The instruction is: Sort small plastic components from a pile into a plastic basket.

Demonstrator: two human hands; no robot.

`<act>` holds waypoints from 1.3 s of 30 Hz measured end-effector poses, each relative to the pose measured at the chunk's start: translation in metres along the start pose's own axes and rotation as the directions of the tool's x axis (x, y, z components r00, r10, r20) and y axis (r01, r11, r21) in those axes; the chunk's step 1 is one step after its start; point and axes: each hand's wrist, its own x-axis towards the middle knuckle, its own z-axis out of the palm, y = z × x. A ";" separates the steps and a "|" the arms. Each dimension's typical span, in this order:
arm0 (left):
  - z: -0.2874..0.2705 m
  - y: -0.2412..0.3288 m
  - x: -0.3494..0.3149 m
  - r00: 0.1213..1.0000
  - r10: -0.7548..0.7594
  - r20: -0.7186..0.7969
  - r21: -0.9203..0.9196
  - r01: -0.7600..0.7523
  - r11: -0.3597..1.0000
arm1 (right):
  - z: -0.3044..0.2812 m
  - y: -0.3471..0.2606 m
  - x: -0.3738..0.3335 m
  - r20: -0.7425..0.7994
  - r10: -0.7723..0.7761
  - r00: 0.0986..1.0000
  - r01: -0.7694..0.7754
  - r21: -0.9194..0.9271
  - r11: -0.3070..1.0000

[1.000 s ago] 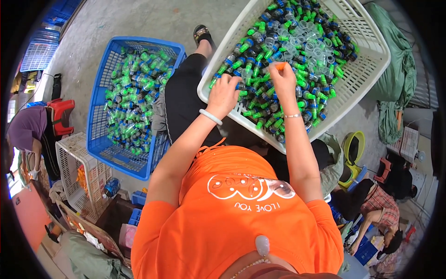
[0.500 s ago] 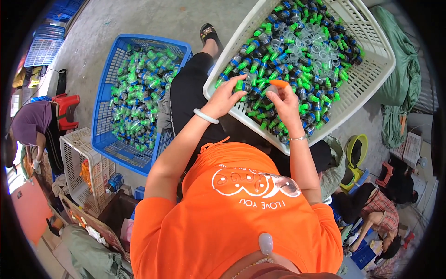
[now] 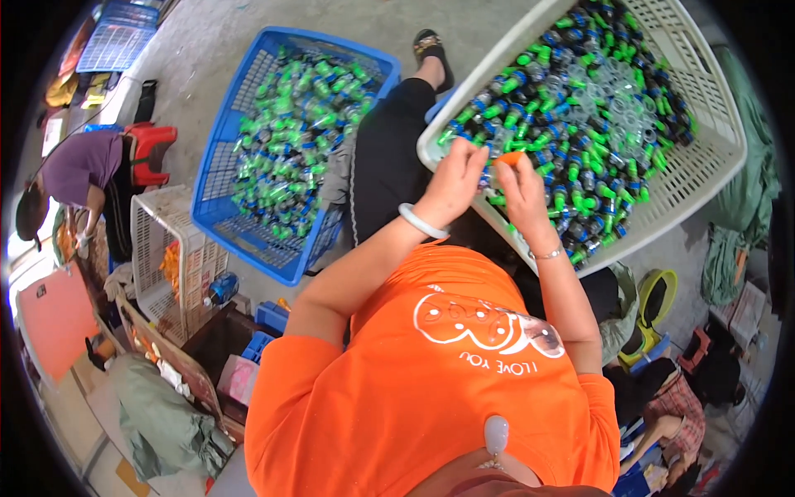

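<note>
My left hand (image 3: 454, 189), with a pale bangle at the wrist, is closed in a pinch over the near left edge of the white crate (image 3: 424, 145). A small bottle shows partly between its fingertips and those of my right hand. My right hand (image 3: 523, 199) is also closed, with an orange cover (image 3: 510, 158) on one finger; its fingers hide what they pinch. The crate holds a heap of small dark bottles with green tops and blue bands (image 3: 563, 157). Clear plastic caps (image 3: 617, 103) lie on top of the heap.
A blue crate (image 3: 207, 199) full of similar bottles stands to the left of my leg. Farther left are a white crate on its side (image 3: 157, 248) and a bending person in purple (image 3: 74, 170). Another person in a checked shirt (image 3: 683, 406) works at the lower right.
The view has shifted, so the crates appear farther right. My hands have come closer together, and the bottle in my left fingers is now mostly hidden.
</note>
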 end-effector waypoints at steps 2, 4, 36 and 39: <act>0.002 0.000 -0.004 0.998 0.047 -0.049 0.070 -0.043 0.997 | 0.008 -0.004 -0.002 -0.004 -0.017 1.000 0.017 -0.021 1.000; 0.005 0.000 -0.006 0.984 0.156 -0.083 0.181 -0.139 0.974 | 0.012 -0.007 -0.005 -0.063 0.055 0.997 -0.055 0.001 0.998; -0.036 -0.007 -0.039 0.990 -0.127 -0.064 0.011 0.128 0.992 | 0.021 -0.021 -0.033 0.098 -0.080 0.992 0.093 -0.131 0.987; -0.036 -0.002 -0.038 0.975 -0.218 0.048 -0.046 0.221 0.974 | 0.013 -0.021 -0.019 0.206 -0.377 0.903 0.424 -0.289 0.858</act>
